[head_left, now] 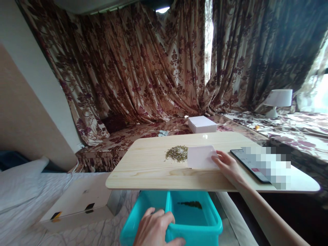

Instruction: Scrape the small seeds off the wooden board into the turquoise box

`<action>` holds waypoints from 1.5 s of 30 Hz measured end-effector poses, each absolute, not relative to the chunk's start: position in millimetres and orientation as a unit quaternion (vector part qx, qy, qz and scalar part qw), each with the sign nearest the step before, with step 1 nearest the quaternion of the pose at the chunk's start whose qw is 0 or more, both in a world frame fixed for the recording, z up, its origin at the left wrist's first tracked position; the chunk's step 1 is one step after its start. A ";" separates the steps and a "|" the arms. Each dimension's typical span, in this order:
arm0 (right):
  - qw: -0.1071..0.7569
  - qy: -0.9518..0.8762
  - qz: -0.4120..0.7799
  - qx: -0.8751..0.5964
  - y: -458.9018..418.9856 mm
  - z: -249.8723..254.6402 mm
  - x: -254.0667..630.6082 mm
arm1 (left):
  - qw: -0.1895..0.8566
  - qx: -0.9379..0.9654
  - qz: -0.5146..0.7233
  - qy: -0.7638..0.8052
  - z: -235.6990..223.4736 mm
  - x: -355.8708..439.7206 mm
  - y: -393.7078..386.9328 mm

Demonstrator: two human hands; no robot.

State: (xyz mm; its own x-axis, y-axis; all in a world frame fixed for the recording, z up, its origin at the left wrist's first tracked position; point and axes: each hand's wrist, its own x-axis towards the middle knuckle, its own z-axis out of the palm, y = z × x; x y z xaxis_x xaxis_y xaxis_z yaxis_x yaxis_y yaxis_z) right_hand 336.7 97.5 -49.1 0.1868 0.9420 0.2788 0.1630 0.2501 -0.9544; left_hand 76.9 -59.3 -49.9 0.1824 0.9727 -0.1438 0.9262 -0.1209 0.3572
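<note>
In the head view, a loose pile of small greenish-brown grains with some white bits (177, 153) lies on the light wooden table (143, 167). My right hand (228, 165) pinches a white sheet of paper or card (201, 157) by its right end. The sheet's left edge touches or slightly covers the pile's right side. Below the table's near edge stands a turquoise two-compartment bin (194, 230). My left hand (156, 227) grips its near rim by the divider, fingers over the inside and thumb outside. A dark green heap (193, 204) lies in the right compartment.
A tablet (248, 165), partly blurred out, lies right on the table. Behind the table sits a white box (202, 124). A larger white box (79, 198) rests on the bed at left, near a pillow (23, 181). A lamp (278, 99) stands far right.
</note>
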 end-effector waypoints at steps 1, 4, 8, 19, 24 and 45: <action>0.571 -0.544 0.347 -0.507 95.4 -49.2 336.8 | 0.186 0.747 0.066 0.635 -49.6 76.9 -58.8; 0.564 -0.545 0.363 -0.503 84.3 -49.6 336.3 | 0.187 0.751 0.076 0.629 -50.6 76.4 -57.0; 0.552 -0.533 0.379 -0.517 58.7 -47.6 335.3 | 0.180 0.760 0.088 0.618 -55.6 75.0 -55.6; 0.598 -0.483 0.312 -0.559 68.4 -44.9 359.3 | 0.187 0.769 0.078 0.606 -44.1 86.2 -56.2; 0.584 -0.519 0.289 -0.554 89.5 -59.9 367.4 | 0.181 0.793 0.061 0.578 -44.9 97.6 -51.5; 0.596 -0.548 0.305 -0.501 108.8 -72.5 339.1 | 0.177 0.798 0.063 0.573 -45.6 100.5 -54.0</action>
State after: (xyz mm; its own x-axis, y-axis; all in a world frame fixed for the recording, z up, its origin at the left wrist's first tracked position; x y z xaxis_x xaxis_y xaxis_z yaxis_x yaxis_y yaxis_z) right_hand 339.1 108.8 -72.5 0.2133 0.9130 0.3477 0.1846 0.3118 -0.9320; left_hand 100.5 -54.0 -45.6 0.3361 0.9363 -0.1019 0.8915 -0.2814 0.3550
